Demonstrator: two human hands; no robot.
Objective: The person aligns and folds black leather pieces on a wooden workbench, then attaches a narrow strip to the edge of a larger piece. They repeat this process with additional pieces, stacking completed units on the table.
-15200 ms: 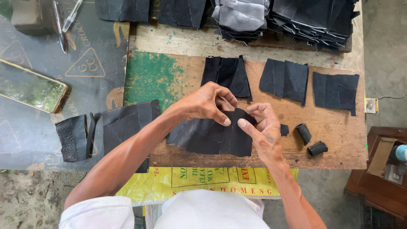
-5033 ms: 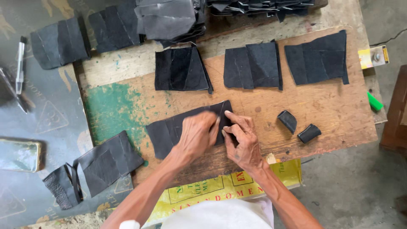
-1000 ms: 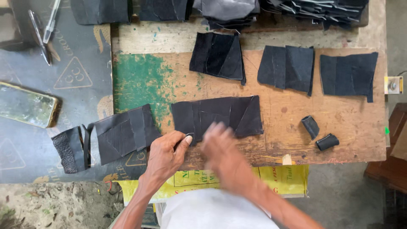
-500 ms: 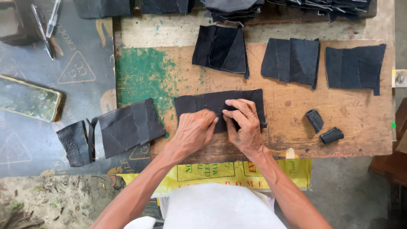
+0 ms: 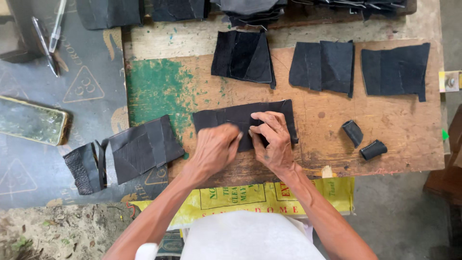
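Observation:
A long black leather piece (image 5: 226, 117) lies flat on the wooden board (image 5: 337, 125) in front of me. My left hand (image 5: 213, 150) presses down on its lower middle, fingers curled. My right hand (image 5: 272, 139) rests on the piece's right half, fingertips pinching or pressing the material beside the left hand. The lower edge of the piece is hidden under both hands.
Three black leather pieces (image 5: 244, 57) (image 5: 323, 66) (image 5: 395, 71) lie in a row farther back, with stacks behind them. More black pieces (image 5: 139, 149) lie at the left on a dark mat. Two small black rolls (image 5: 352, 133) (image 5: 373, 149) sit at the right. A phone (image 5: 32, 126) and pens (image 5: 45, 43) lie far left.
A second ago my right hand was blurred, moving below the piece. Both hands have since settled on the piece and stay pressed on it.

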